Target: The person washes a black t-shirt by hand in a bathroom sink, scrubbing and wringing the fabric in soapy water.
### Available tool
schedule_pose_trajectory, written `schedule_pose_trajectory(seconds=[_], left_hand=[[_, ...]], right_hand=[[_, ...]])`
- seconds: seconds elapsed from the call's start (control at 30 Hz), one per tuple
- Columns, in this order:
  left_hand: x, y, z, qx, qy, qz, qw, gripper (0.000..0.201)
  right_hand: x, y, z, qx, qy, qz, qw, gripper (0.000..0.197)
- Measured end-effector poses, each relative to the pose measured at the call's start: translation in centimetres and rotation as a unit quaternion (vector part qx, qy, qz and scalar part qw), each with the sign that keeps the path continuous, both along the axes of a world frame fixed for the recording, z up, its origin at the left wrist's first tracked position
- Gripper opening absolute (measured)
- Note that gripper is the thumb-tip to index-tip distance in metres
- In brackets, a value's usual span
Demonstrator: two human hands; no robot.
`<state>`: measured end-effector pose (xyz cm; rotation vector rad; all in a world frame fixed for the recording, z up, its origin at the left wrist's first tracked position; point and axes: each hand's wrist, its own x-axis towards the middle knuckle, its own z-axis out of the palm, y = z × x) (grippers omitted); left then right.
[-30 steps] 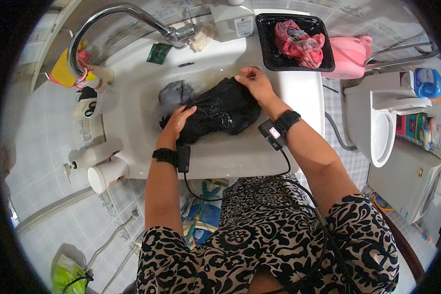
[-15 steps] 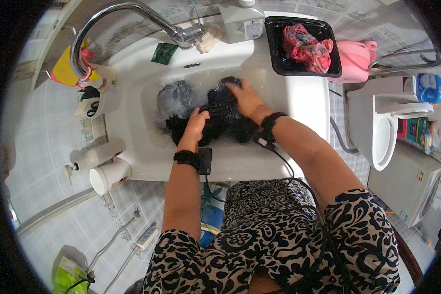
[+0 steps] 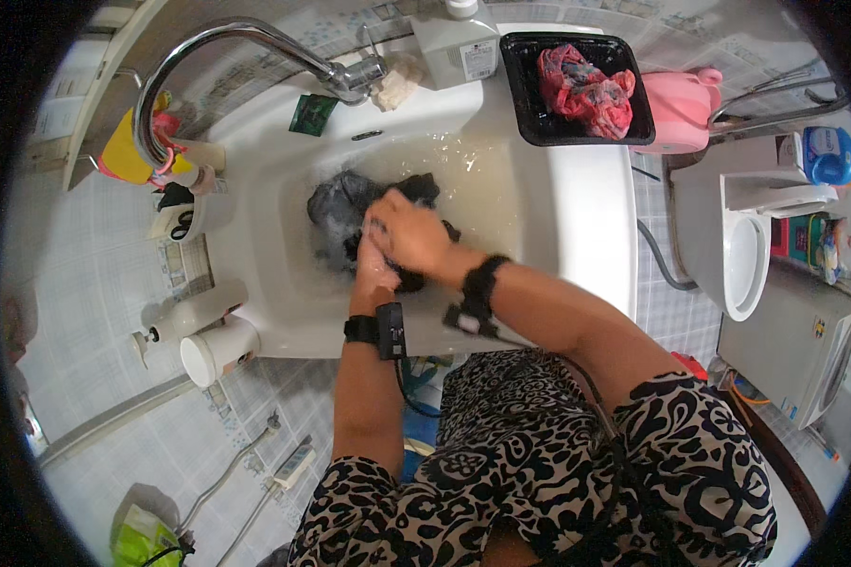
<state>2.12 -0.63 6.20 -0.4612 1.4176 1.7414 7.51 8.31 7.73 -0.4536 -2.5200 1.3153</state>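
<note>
A soaked black cloth lies bunched in the cloudy water of a white washbasin. Part of it, to the left, bulges up and looks grey under the water and suds. My left hand is in the basin and closed on the cloth, its fingers partly covered by my other hand. From the right, my right hand crosses over and presses against the left one, its fingers curled and slightly smeared by motion. Both hands work on the black cloth between them.
A chrome faucet arches over the basin's back left. Along the rim are a green packet, a white bottle and a black tray with a wet red cloth. A pink container stands beyond, left of a toilet.
My right hand has moved left and nearer, from the far part of the cloth onto my left hand. The cloth has bunched leftward, uncovering water on the right.
</note>
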Motion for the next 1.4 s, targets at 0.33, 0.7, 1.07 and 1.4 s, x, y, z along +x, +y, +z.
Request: schedule_pose_trajectory(seconds=[0.33,0.7,1.07,1.4], left_hand=[[-2.2,-3.4,-6.5,-0.168,0.254,-0.344,0.888,0.053],[-1.6,-1.2,-1.3,-0.040,-0.050,-0.087,0.994,0.066],[-0.7,0.3,-2.9,-0.116,-0.011,-0.164,0.980,0.068],[-0.4,-2.1,-4.3,-0.015,0.171,-0.224,0.959,0.038]], right_hand=[[1.5,-0.6,1.2,-0.048,-0.052,0.003,0.997,0.030],[1.3,9.1,-6.4,-0.166,-0.034,-0.151,0.974,0.033],[3.9,7.7,-7.2,0.017,-0.150,-0.135,0.979,0.042],[3.8,0.3,3.4,-0.039,0.007,0.037,0.999,0.032]])
